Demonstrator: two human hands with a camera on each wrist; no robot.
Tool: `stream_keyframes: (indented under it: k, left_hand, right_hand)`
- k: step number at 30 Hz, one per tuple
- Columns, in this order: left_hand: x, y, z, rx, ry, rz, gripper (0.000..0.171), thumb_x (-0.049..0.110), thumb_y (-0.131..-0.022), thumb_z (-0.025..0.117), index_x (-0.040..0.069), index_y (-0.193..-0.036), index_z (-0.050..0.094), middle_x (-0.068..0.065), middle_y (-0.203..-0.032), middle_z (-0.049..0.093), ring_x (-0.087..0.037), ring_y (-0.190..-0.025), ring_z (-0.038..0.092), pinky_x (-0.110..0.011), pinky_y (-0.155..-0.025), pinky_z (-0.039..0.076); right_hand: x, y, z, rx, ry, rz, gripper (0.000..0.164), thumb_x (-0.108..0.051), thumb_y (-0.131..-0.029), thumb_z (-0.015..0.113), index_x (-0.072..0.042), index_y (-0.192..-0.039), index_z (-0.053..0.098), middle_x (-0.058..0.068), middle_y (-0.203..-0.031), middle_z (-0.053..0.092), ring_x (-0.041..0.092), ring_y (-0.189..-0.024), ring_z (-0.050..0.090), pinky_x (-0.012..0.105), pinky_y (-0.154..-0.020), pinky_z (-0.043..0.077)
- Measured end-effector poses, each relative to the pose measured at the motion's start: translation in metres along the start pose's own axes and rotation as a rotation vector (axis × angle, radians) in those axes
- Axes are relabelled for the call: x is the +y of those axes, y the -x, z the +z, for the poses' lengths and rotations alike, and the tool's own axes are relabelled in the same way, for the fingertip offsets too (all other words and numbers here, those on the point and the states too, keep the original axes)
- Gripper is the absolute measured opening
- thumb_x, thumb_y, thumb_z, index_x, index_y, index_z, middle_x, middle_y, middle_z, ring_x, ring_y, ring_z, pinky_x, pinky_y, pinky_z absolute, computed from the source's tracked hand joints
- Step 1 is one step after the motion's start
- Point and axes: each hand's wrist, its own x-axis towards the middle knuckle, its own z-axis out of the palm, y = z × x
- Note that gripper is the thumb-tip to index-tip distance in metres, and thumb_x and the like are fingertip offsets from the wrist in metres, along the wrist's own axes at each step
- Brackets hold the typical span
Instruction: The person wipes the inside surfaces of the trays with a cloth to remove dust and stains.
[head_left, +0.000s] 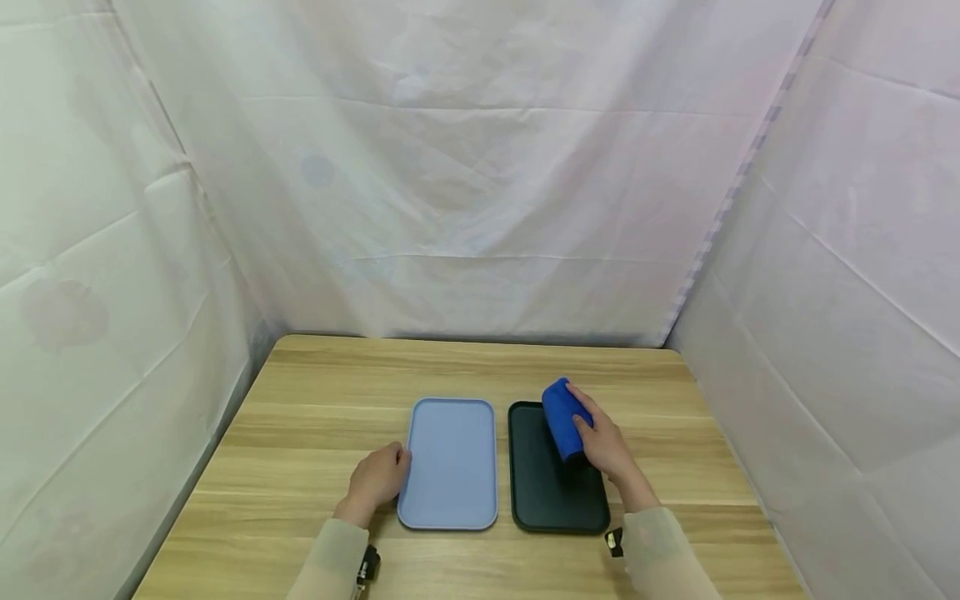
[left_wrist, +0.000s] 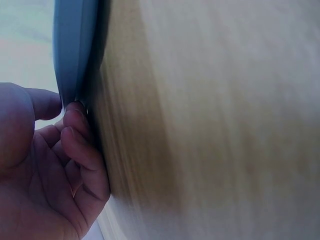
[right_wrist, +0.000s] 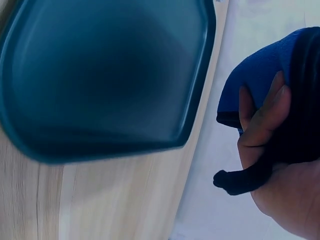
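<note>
A light blue rectangular tray (head_left: 452,463) lies on the wooden table, left of a dark green tray (head_left: 542,492). My left hand (head_left: 379,473) pinches the light blue tray's left edge. The left wrist view shows its thumb on top of the rim (left_wrist: 75,45) and curled fingers (left_wrist: 82,150) beneath it, against the tabletop. My right hand (head_left: 606,442) grips a folded blue cloth (head_left: 561,412) above the dark green tray's upper right part. Dark fabric shows at the cloth's lower end, and a dark strip (right_wrist: 237,181) sticks out beside the palm.
The wooden table (head_left: 337,383) has rounded far corners. White fabric sheets (head_left: 480,183) hang behind it and along both sides. A narrow strip of tabletop separates the two trays.
</note>
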Motion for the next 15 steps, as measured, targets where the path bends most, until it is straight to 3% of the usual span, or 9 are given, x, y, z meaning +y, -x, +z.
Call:
stream_keyframes:
  k: [9, 15]
  left_hand:
    - [0.0, -0.001, 0.001, 0.002, -0.018, 0.007, 0.03, 0.032, -0.101, 0.045, 0.015, -0.078, 0.053, -0.001, -0.064, 0.049, -0.017, -0.057, 0.045, -0.031, -0.052, 0.032]
    - [0.0, -0.001, 0.001, -0.001, -0.023, 0.006, 0.03, 0.032, -0.101, 0.044, 0.015, -0.079, 0.054, -0.001, -0.065, 0.049, -0.017, -0.057, 0.046, -0.031, -0.052, 0.032]
  right_hand:
    - [-0.011, -0.001, 0.014, 0.01, 0.027, -0.014, 0.04, -0.027, -0.105, 0.039, -0.045, -0.141, 0.039, 0.012, -0.154, 0.034, 0.043, -0.124, 0.048, 0.056, -0.089, 0.047]
    - [-0.014, -0.004, 0.023, -0.004, 0.028, -0.045, 0.039, -0.024, -0.105, 0.039, -0.046, -0.137, 0.047, 0.013, -0.154, 0.036, 0.041, -0.127, 0.048, 0.059, -0.092, 0.045]
